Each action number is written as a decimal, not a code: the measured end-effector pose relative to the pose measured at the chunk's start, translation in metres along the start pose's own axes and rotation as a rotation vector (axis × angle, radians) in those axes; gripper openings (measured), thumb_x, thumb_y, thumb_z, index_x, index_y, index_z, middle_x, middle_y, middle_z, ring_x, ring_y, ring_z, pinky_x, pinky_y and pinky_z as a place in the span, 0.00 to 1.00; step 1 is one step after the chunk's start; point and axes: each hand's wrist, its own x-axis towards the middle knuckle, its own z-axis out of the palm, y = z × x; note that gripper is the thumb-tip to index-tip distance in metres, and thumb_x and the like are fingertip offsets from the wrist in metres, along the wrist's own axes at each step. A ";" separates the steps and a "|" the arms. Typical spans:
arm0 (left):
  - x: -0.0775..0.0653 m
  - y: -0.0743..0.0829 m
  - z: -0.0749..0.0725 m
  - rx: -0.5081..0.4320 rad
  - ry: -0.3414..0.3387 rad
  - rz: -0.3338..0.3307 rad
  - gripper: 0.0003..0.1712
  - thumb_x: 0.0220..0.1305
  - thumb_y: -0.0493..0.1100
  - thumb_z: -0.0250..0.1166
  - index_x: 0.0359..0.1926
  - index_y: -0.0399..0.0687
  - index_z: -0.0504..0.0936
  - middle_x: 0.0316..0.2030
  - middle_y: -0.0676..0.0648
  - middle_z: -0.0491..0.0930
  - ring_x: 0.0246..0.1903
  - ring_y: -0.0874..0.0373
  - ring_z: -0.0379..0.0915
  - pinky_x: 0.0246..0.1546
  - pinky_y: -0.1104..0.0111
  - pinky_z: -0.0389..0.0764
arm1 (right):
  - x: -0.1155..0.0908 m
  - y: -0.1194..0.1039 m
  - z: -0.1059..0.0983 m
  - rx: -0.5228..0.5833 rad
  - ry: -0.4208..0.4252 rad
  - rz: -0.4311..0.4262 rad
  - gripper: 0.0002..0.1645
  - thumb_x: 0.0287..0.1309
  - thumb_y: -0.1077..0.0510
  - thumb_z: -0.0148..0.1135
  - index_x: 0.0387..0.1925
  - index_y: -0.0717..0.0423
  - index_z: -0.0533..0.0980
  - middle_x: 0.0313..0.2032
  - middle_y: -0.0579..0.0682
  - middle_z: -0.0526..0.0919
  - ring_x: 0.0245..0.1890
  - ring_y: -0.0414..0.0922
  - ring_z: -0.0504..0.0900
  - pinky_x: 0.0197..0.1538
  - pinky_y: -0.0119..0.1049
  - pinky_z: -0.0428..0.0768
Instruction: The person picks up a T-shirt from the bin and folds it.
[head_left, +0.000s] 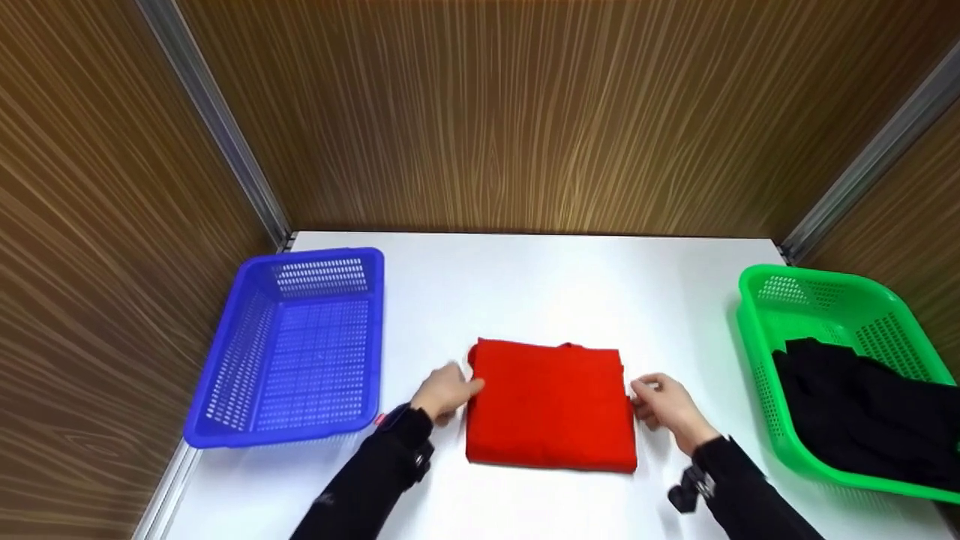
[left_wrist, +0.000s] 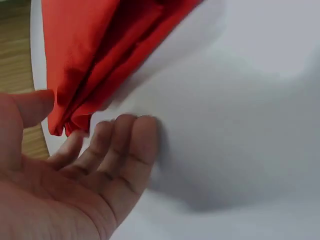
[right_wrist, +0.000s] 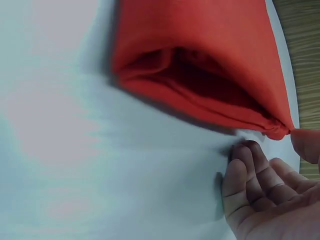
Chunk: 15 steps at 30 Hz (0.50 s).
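A folded red cloth [head_left: 551, 405] lies flat on the white table, roughly rectangular, its layers visible at the sides. At its left edge, my left hand [head_left: 448, 391] has the thumb over the top layer. In the left wrist view, the cloth edge [left_wrist: 75, 75] sits between that thumb and the index finger, while the other fingers curve loosely beneath. My right hand [head_left: 667, 409] is beside the right edge. From the right wrist, its thumb touches a corner of the cloth [right_wrist: 200, 30], whose side gapes between layers; the other fingers are bent loosely, apart from the cloth.
On the left stands a blue perforated basket [head_left: 375, 337] with nothing seen inside. A green basket [head_left: 757, 360] at the right holds black cloth [head_left: 862, 405]. Wood-patterned panels [head_left: 487, 112] rise behind and on both sides of the table [head_left: 555, 292].
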 end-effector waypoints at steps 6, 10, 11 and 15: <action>-0.039 -0.014 0.003 -0.029 -0.143 -0.021 0.18 0.69 0.53 0.68 0.34 0.42 0.76 0.24 0.40 0.84 0.17 0.54 0.77 0.20 0.60 0.84 | -0.028 0.013 0.003 -0.052 -0.099 0.052 0.27 0.77 0.43 0.57 0.51 0.66 0.74 0.30 0.52 0.81 0.25 0.45 0.81 0.27 0.35 0.80; -0.055 -0.023 0.008 -0.092 -0.221 -0.025 0.17 0.70 0.49 0.68 0.34 0.38 0.79 0.29 0.31 0.88 0.16 0.56 0.79 0.19 0.62 0.85 | -0.046 0.020 0.005 -0.030 -0.207 0.076 0.27 0.76 0.40 0.59 0.45 0.63 0.73 0.25 0.53 0.83 0.19 0.44 0.82 0.23 0.36 0.83; -0.058 -0.025 0.009 -0.107 -0.234 -0.027 0.17 0.70 0.48 0.68 0.34 0.37 0.79 0.30 0.30 0.88 0.15 0.56 0.79 0.17 0.64 0.84 | -0.050 0.022 0.005 -0.025 -0.229 0.083 0.27 0.75 0.40 0.60 0.45 0.63 0.73 0.24 0.53 0.83 0.18 0.43 0.83 0.23 0.36 0.83; -0.063 -0.032 0.014 -0.174 -0.260 -0.024 0.13 0.72 0.42 0.66 0.33 0.36 0.79 0.29 0.29 0.88 0.13 0.59 0.78 0.16 0.67 0.83 | -0.061 0.030 0.004 -0.019 -0.317 0.115 0.27 0.73 0.41 0.64 0.43 0.64 0.75 0.26 0.54 0.84 0.18 0.42 0.84 0.22 0.35 0.84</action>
